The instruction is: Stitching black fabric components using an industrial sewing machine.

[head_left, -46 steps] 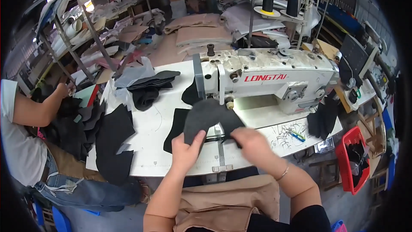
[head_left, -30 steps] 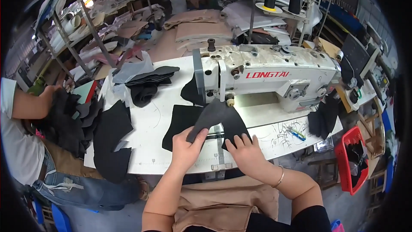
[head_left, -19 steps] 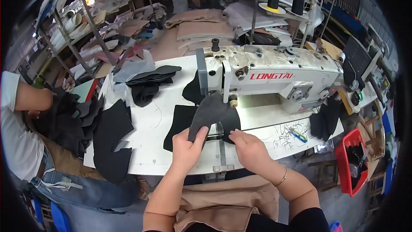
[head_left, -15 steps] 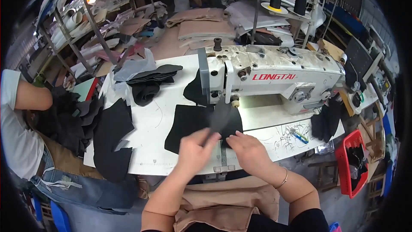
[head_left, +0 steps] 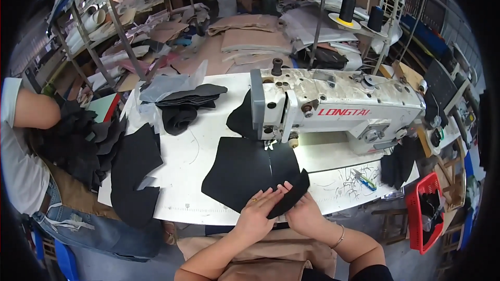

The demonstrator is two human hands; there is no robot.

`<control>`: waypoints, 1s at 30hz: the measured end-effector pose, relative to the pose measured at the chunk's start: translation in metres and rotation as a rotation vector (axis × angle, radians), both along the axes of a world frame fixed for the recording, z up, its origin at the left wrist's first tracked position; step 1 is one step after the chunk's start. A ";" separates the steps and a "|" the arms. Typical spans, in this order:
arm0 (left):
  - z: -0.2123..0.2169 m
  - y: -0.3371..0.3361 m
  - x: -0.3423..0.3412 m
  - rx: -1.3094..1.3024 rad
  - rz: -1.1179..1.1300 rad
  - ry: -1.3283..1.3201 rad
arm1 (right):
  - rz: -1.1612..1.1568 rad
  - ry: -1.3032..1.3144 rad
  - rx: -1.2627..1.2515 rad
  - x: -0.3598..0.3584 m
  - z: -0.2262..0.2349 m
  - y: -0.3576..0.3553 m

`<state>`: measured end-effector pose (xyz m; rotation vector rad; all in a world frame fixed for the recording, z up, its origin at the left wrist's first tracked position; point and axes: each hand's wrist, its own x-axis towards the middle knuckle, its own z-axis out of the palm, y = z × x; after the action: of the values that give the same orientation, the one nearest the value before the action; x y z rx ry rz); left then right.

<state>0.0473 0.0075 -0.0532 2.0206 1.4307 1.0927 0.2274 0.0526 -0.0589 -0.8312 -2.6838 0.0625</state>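
A black fabric piece [head_left: 242, 164] lies flat on the sewing table, its far edge by the needle area of a white sewing machine [head_left: 338, 99]. At its near right corner a black flap [head_left: 292, 195] stands raised and tilted; I cannot tell whether it is a fold or a separate piece. My left hand [head_left: 259, 214] grips its near left side, fingers closed over the fabric. My right hand [head_left: 304, 215] holds the flap from the right and beneath, most of its fingers hidden behind it. Another black piece [head_left: 240, 117] lies left of the machine head.
Stacked black pieces [head_left: 195, 96] and a large curved black piece [head_left: 136, 169] lie on the left. Small snips [head_left: 364, 180] rest among thread ends at right. A red basket [head_left: 424, 213] stands beyond the right edge. Another person's arm [head_left: 36, 109] is at far left.
Both hands have moved nearer to me. The dark strip that was blurred in my left hand near the needle is gone from there, and the near corner of the fabric now stands raised between my hands.
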 end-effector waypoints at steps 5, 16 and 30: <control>0.003 0.006 -0.002 0.008 0.000 0.003 | 0.013 -0.012 -0.004 -0.003 0.004 0.007; 0.020 0.023 -0.009 -0.137 -0.055 -0.260 | 0.036 0.137 -0.012 -0.009 0.016 0.019; 0.054 0.099 -0.106 -0.559 -0.066 -0.331 | -0.156 0.319 0.030 0.005 0.003 0.022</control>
<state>-0.0586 0.1063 0.0011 1.4108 1.3014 0.8300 0.2323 0.0743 -0.0557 -0.9324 -2.3109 0.1075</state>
